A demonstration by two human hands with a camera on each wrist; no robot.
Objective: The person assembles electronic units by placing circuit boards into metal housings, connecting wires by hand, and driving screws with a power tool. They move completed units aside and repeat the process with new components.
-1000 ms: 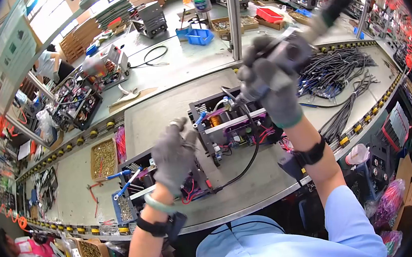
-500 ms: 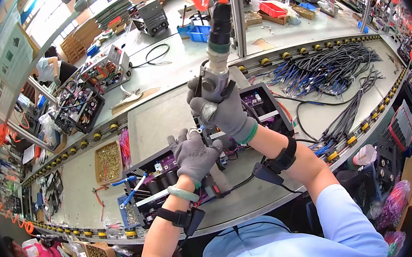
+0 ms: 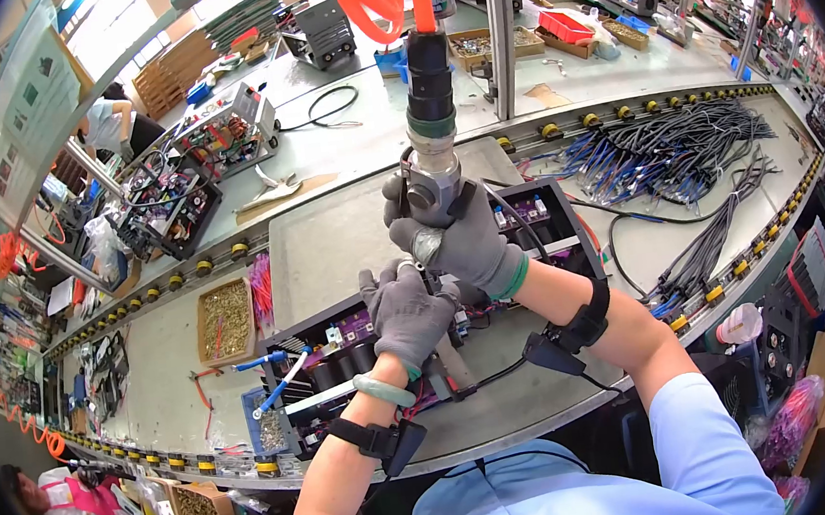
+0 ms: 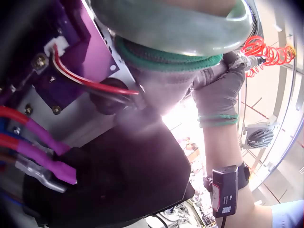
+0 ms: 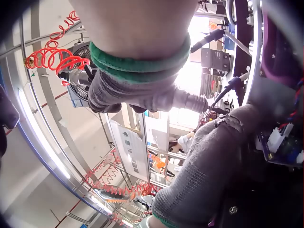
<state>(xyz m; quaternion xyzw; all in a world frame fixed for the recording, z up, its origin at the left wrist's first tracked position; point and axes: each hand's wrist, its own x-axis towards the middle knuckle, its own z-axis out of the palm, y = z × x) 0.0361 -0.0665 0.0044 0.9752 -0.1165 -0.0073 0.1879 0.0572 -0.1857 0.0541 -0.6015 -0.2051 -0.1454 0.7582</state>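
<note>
My gloved right hand (image 3: 467, 250) grips a metal-bodied air wrench (image 3: 435, 187), which hangs from an orange coiled hose (image 3: 420, 0). In the right wrist view the stepped nose (image 5: 190, 101) of the wrench points at the left fingers. My gloved left hand (image 3: 410, 310) lies over the inner edge of a black open chassis (image 3: 298, 410), its fingers right by the nose. What lies under those fingertips is hidden. Two cables with blue lugs (image 3: 283, 384) stick out at the chassis's left end. A second open chassis (image 3: 571, 231) sits just right of the right hand.
A box of small brass-coloured parts (image 3: 225, 322) and a blue tray of hardware (image 3: 267, 424) stand to the left. Piled black cables (image 3: 673, 155) lie on the right. Yellow-and-black rollers (image 3: 550, 130) line the curved bench, and a metal post (image 3: 503, 42) rises behind it.
The right hand has swung the air wrench from the upper right down to the left hand. The left hand has shifted right along the chassis. Over the last half second both hands barely move.
</note>
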